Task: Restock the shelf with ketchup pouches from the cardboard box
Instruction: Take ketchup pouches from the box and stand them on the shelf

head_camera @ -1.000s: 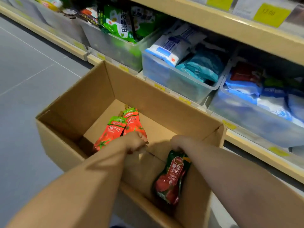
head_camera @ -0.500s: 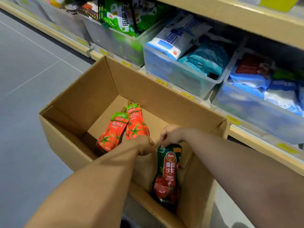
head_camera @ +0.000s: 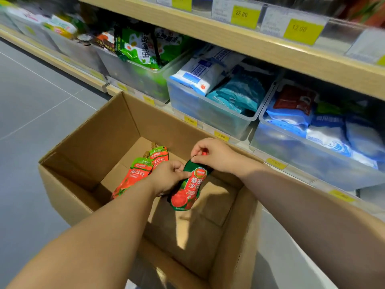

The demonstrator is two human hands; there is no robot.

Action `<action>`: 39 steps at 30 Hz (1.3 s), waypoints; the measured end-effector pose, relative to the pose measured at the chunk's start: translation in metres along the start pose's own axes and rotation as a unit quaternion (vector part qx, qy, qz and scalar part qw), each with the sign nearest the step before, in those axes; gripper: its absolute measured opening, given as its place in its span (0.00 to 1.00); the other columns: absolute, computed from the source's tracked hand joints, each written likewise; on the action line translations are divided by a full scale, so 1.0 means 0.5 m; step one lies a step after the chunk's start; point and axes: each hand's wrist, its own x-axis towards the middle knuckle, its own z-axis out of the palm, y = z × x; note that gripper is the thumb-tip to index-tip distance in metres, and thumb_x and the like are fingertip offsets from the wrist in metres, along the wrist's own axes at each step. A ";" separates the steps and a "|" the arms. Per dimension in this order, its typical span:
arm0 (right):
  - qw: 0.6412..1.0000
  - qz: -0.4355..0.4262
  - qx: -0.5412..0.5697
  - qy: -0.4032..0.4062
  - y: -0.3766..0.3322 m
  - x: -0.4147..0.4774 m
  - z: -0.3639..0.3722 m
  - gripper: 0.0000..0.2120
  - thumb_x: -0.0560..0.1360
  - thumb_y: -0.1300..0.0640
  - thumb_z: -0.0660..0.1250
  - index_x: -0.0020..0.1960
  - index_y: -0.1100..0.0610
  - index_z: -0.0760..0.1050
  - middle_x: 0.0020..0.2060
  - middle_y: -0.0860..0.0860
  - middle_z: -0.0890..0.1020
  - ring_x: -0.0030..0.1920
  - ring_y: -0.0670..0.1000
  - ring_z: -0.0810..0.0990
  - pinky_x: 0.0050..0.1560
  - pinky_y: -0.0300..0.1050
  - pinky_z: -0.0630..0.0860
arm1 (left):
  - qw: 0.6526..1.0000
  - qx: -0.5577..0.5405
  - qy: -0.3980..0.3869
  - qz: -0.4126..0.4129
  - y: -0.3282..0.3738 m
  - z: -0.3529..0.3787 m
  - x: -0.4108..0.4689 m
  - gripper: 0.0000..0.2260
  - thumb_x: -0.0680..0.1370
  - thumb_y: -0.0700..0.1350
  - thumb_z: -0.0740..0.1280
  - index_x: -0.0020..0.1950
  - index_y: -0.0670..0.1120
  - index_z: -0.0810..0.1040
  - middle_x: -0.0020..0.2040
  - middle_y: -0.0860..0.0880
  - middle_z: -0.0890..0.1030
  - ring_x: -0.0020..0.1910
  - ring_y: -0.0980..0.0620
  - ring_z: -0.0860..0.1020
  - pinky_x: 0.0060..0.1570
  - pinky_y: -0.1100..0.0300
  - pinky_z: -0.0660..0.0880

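One open cardboard box (head_camera: 83, 155) sits on the grey floor (head_camera: 31, 101) in front of me, against a shop shelf (head_camera: 250, 46). I count three ketchup pouches in all.

One is the green pouch (head_camera: 186, 190), which I hold with both hands over the inside of the box, near its middle. Its red cap (head_camera: 205, 153) points to about one o'clock and its red bottom hangs toward seven o'clock. My right hand (head_camera: 214, 155) pinches the cap and neck from above with curled fingers. My left hand (head_camera: 168, 177) grips the pouch's upper left edge, with the thumb pressed on its front.

The other two are orange-red pouches (head_camera: 135, 176), lying side by side on the box floor at about ten o'clock from the green one. Their caps point to one o'clock, and my left wrist covers part of them.

Beyond the box, from twelve to three o'clock, the lower shelf holds three clear plastic bins (head_camera: 198, 109) of bagged goods. More bins at eleven o'clock are too blurred to count. On the shelf edge above, two yellow price tags (head_camera: 242, 16) read 25.80 and 12.00.
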 end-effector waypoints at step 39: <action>0.809 -0.023 0.084 0.581 -0.019 -0.391 -0.505 0.11 0.78 0.54 0.60 0.38 0.45 0.72 0.33 0.44 0.76 0.30 0.42 0.75 0.31 0.39 0.74 | 0.871 -0.027 0.132 0.473 0.639 0.278 -0.070 0.05 0.73 0.46 0.69 0.39 0.56 0.78 0.35 0.65 0.78 0.35 0.74 0.75 0.38 0.80 0.68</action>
